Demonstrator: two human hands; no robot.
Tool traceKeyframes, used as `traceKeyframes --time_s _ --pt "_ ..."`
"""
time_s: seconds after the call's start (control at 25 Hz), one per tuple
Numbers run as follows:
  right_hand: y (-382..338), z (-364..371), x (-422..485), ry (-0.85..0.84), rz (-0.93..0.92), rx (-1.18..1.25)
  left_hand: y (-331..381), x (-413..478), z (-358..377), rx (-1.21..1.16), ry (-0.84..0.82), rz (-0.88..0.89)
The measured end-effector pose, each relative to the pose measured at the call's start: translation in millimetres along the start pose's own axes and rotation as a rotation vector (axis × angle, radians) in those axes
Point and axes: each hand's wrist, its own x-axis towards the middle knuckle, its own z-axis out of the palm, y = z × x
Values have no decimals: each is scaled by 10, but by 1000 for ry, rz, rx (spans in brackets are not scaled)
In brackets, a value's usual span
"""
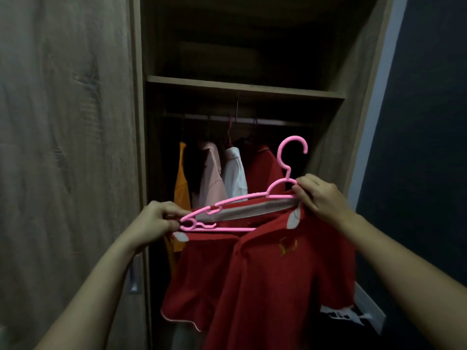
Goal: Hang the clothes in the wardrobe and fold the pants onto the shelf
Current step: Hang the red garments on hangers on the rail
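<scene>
I hold the hanger (242,197) in both hands in the middle of the frame, with the red shirt (265,274) draped over it and hanging down to the bottom edge. My left hand (156,221) is at centre left, and its fingers (174,210) pinch the hanger's left tip. My right hand (318,195) is at centre right. Its fingers (303,190) are curled on the hanger just below the hook (293,152), where the collar sits. The part of the hanger beyond that hand is hidden under the cloth.

The hanger's long axis slopes from lower left up to the right, so it is tilted rather than level. The hook rises from the right-hand end of what I can see, with its open side facing the right of the frame.

The rail (273,121) runs straight across under the shelf (242,88), above the hook and a little to its left. An orange top (182,188), a pink one (212,178), a white one (235,173) and another red one (265,168) already hang there, filling the left and middle. The right end of the rail looks free.

My right hand is the nearer one to the hook and the rail, so I judge it leads. It should lift the hook over the rail's right end while the left hand levels the low tip.
</scene>
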Motion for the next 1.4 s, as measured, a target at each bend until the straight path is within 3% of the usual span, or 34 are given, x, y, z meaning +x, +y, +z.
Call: traceKeyframes --time_s 0.12,0.24,0.32,0.36,0.44,0.52,0.6,0.68,0.76,1.0,1.2,1.28,1.4 --pt "23 -38 29 -42 -36 -44 141 -7 -25 31 -13 -38" --pt "-144 75 53 -67 -60 -169 385 98 117 178 339 -121" --pt "-377 135 162 -56 112 -136 642 138 383 342 574 -57" --pt "-461 139 240 -66 220 -83 760 141 562 398 603 62" --pt "-494 100 345 -44 336 9 913 67 855 466 452 309" --pt "-432 -14 352 4 302 79 919 21 798 478 370 412" --pt "-353 -104 327 45 235 145 804 79 487 589 476 375" --pt "-327 -154 332 65 228 188 663 119 226 670 332 280" --pt "-347 -170 309 64 234 186 560 91 256 598 202 267" --pt "-529 -219 355 -21 230 194 618 187 343 542 225 374" --pt "-96 -372 9 -163 342 -9 659 120 6 380 278 434" --pt "-42 -386 -77 -218 326 57 683 126 -80 327 214 397" --pt "-18 -389 -95 -167 348 185 650 123 -141 283 182 350"
